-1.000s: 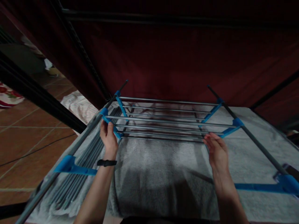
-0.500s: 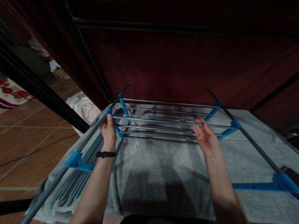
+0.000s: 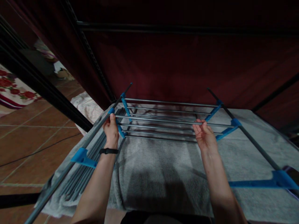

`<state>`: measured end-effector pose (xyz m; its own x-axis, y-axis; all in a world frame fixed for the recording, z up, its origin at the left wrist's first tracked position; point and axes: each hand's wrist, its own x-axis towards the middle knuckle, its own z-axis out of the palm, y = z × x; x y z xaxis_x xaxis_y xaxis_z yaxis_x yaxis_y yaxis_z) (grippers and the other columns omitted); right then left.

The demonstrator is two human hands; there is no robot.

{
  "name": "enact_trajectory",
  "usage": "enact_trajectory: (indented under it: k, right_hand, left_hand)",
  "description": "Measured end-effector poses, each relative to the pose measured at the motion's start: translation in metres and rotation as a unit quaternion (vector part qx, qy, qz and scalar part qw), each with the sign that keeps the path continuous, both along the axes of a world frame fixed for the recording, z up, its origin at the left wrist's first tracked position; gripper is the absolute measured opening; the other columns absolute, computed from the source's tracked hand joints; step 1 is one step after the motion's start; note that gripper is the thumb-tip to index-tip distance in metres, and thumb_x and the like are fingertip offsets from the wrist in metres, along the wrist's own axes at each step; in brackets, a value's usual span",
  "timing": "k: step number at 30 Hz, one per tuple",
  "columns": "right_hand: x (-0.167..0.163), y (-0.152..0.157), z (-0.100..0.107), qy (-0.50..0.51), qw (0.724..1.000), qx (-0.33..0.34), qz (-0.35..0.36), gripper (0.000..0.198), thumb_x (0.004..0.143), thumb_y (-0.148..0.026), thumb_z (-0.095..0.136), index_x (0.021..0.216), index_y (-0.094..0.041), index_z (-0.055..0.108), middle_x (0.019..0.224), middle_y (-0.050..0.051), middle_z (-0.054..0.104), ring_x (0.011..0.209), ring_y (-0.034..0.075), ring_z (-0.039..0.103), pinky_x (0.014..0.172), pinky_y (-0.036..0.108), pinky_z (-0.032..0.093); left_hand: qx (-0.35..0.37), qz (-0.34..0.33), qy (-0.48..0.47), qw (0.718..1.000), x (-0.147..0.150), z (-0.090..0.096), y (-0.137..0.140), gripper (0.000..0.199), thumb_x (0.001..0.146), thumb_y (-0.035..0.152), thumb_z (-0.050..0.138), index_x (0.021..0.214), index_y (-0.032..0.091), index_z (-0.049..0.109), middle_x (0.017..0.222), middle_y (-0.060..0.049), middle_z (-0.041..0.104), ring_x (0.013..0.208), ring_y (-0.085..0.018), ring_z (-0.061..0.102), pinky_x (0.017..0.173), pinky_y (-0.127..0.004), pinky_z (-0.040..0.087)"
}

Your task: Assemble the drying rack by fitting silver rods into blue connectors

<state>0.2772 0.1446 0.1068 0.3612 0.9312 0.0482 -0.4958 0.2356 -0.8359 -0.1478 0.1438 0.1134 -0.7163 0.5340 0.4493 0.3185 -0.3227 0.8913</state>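
A partly built rack of grey metal tubes with blue plastic brackets lies over a grey blanket (image 3: 161, 161). My left hand (image 3: 111, 130), with a black band at the wrist, grips the left end of a front cross tube beside a blue bracket (image 3: 111, 110). Its thumb lies on top and its other fingers are mostly hidden. Toward the other end, my right hand (image 3: 205, 133) pinches the same cross tube (image 3: 161, 120) between thumb and fingers, palm turned up. That tube's right end meets another blue bracket (image 3: 235, 123) on the right side pole (image 3: 259, 149).
A bundle of loose grey tubes (image 3: 81, 177) lies on the blanket at left. Two lower blue brackets (image 3: 84, 158) (image 3: 273, 180) stick inward from the side poles. A dark red fabric wall (image 3: 187, 71) with black frame bars stands behind. Tiled floor (image 3: 35, 137) shows at left.
The view has shifted slightly, moving the left side of the rack a little rightward in the picture. Both hands keep their hold on the cross tube; the right fingers have closed slightly more around it.
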Motion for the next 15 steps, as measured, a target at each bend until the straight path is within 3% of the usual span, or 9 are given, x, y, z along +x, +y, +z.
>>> enact_trajectory:
  k: [4,8,12,15]
  right_hand:
    - [0.0,-0.004,0.001,0.011,0.999,0.008,0.032,0.032,0.079,-0.049,0.087,0.093,-0.027,0.07,0.109,0.001,0.077,0.111,0.019,0.072,0.104,0.042,0.057]
    - [-0.002,-0.016,-0.007,0.001,0.999,0.006,0.054,0.031,0.073,-0.044,0.09,0.089,-0.027,0.07,0.099,0.0,0.078,0.098,0.019,0.075,0.099,0.042,0.059]
    - [-0.005,-0.035,-0.03,-0.037,0.998,-0.026,0.051,0.033,0.07,-0.041,0.089,0.096,-0.026,0.075,0.096,0.002,0.079,0.087,0.019,0.074,0.09,0.04,0.06]
    - [-0.009,-0.047,-0.055,-0.074,0.995,-0.056,0.044,0.031,0.07,-0.041,0.085,0.096,-0.026,0.076,0.094,0.002,0.079,0.086,0.02,0.073,0.087,0.04,0.059]
  left_hand:
    - [-0.001,-0.001,0.005,1.0,-0.002,0.0,-0.001,0.058,0.088,0.066,0.064,0.11,0.013,0.073,0.117,-0.012,0.075,0.121,-0.026,0.066,0.115,-0.041,0.046]
    - [0.006,-0.018,0.012,1.0,-0.005,-0.007,-0.005,0.057,0.092,0.063,0.06,0.116,0.013,0.072,0.122,-0.014,0.073,0.123,-0.026,0.065,0.117,-0.041,0.044]
    - [-0.003,0.023,-0.033,0.999,0.003,-0.036,-0.027,0.054,0.088,0.056,0.066,0.125,0.017,0.068,0.132,-0.015,0.068,0.128,-0.025,0.062,0.116,-0.042,0.044]
    - [-0.051,0.025,-0.066,0.996,0.019,-0.061,-0.059,0.049,0.082,0.051,0.072,0.119,0.019,0.07,0.118,-0.014,0.072,0.112,-0.026,0.069,0.103,-0.044,0.053]
